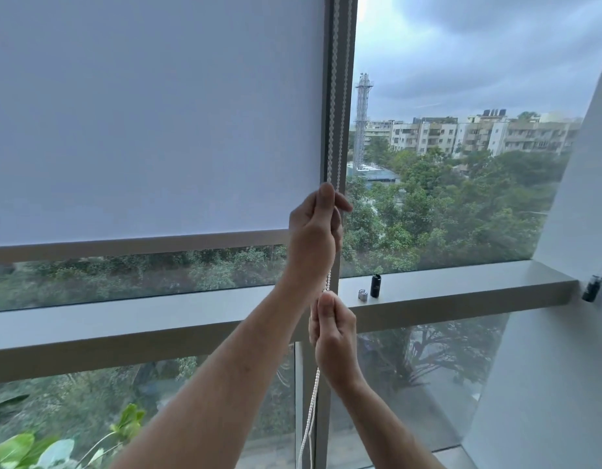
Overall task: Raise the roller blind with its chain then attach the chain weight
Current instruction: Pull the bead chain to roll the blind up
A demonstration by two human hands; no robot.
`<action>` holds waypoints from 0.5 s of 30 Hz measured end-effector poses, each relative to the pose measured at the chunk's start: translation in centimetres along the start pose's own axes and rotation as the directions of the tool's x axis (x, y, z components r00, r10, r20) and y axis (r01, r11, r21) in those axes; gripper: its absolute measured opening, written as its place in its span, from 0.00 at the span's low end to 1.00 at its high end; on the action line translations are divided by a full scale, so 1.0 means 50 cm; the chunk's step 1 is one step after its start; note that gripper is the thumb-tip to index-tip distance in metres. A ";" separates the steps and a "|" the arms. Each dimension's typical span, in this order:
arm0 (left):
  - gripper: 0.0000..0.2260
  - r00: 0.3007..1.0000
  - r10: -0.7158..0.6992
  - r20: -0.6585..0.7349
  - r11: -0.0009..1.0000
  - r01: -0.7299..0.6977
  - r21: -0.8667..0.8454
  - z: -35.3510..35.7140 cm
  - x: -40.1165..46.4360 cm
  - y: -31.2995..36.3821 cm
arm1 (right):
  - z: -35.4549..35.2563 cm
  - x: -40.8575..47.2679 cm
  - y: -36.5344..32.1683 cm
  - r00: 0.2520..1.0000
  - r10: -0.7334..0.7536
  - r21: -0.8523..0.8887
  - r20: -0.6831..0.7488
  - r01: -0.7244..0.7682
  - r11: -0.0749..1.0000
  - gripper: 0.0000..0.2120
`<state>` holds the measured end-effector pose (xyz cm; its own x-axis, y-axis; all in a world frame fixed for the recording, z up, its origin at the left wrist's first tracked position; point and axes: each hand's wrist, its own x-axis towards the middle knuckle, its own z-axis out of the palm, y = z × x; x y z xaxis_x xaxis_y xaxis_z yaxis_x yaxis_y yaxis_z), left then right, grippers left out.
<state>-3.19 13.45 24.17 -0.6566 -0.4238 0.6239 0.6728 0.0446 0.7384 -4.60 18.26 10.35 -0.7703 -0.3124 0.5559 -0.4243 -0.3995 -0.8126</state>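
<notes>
Chain (334, 96) gripped by both hands.

Soft, grey daylight comes through the window (445, 164) from an overcast sky; the roller blind (150, 113) glows evenly, no hard shadows on my arms. The view bends at the edges, the frame looks slightly soft, and the distant buildings (479, 133) are hazy
</notes>
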 end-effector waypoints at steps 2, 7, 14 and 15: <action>0.18 0.996 0.068 -0.063 0.998 -0.068 -0.003 0.013 -0.009 -0.007 | -0.007 0.007 0.002 0.998 0.047 0.035 0.038 -0.048 0.998 0.20; 0.17 0.980 0.173 -0.098 0.985 -0.173 0.006 0.014 -0.020 -0.016 | -0.033 0.049 -0.010 0.974 0.135 0.113 0.184 -0.158 0.981 0.24; 0.16 0.987 0.116 -0.112 0.989 -0.104 0.104 -0.013 -0.084 -0.094 | -0.038 0.185 -0.142 0.993 0.046 0.218 0.113 -0.070 0.973 0.24; 0.16 0.989 0.084 -0.118 0.992 -0.072 0.100 -0.019 -0.093 -0.103 | -0.034 0.203 -0.163 0.991 0.031 0.231 0.128 -0.060 0.971 0.21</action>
<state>-3.31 14.35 17.22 -0.5531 -0.5226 0.6488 0.6809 0.1652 0.7135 -9.75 19.81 22.33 -0.7156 -0.4327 0.5484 -0.2558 -0.5682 -0.7822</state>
